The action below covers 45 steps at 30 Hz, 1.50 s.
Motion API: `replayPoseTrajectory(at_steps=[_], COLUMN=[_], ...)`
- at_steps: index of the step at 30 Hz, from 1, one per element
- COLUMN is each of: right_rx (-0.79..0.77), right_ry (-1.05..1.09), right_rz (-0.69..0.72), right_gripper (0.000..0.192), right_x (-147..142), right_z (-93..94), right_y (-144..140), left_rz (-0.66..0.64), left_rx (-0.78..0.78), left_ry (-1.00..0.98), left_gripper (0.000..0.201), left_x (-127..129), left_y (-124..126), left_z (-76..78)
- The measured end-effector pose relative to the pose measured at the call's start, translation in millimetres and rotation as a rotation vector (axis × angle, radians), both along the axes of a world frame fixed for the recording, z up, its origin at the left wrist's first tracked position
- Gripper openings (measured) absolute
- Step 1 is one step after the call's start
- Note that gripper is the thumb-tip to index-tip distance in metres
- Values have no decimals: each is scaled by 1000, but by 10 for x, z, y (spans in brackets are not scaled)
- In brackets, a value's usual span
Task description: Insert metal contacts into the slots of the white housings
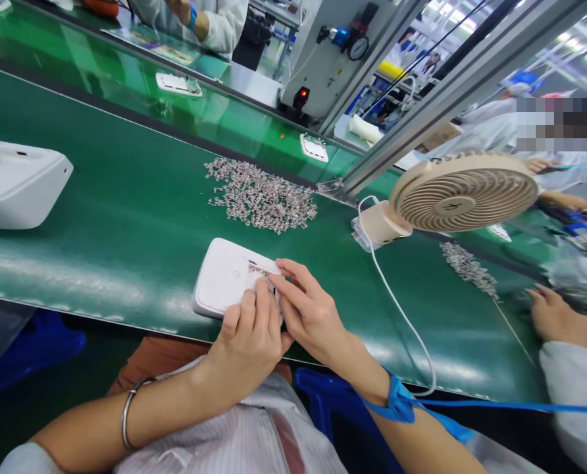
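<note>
Both hands, left (247, 336) and right (306, 309), pinching at the flat white plastic casing (224, 276). Casing near the green bench (126, 217) edge. Open bench leftward; heap of small metal parts (261, 196) beyond.

White casing (224, 276) smooth matt plastic; belt (126, 197) glossy green.

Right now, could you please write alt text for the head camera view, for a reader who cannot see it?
A person's left hand and right hand press together on the edge of a flat white plastic case lying on a green conveyor belt. Beyond it lie a pile of small metal parts and a beige desk fan.
</note>
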State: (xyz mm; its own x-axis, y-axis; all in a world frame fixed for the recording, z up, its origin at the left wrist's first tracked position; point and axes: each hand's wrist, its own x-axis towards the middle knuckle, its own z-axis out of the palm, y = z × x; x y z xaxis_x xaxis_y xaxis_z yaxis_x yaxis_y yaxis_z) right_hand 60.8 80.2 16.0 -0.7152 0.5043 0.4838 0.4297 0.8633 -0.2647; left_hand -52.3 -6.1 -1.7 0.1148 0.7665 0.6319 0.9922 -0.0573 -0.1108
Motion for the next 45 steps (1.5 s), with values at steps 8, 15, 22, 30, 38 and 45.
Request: replayPoseTrajectory(at_steps=[8, 15, 22, 30, 38, 45], right_rx=[-96, -504, -656, -667, -566, -568], right_ry=[-181, 241, 298, 340, 373, 366], right_rz=[17, -112, -180, -202, -290, -257], right_gripper=[28, 19, 13, 13, 12, 9], right_x=[-78, -106, -177, -212, -153, -143], right_z=[186, 108, 56, 41, -133, -120], right_y=[103, 171, 186, 253, 404, 400], left_rz=[12, 30, 14, 1, 423, 544], left_rx=[-9, -45, -64, -73, -287, -277], left_ry=[15, 47, 8, 14, -115, -131], left_gripper=[47, 47, 41, 37, 49, 42], left_x=[3, 12, 8, -23, -674, -1067], left_y=[15, -13, -7, -35, 325, 176], left_z=[5, 9, 28, 66, 235, 282])
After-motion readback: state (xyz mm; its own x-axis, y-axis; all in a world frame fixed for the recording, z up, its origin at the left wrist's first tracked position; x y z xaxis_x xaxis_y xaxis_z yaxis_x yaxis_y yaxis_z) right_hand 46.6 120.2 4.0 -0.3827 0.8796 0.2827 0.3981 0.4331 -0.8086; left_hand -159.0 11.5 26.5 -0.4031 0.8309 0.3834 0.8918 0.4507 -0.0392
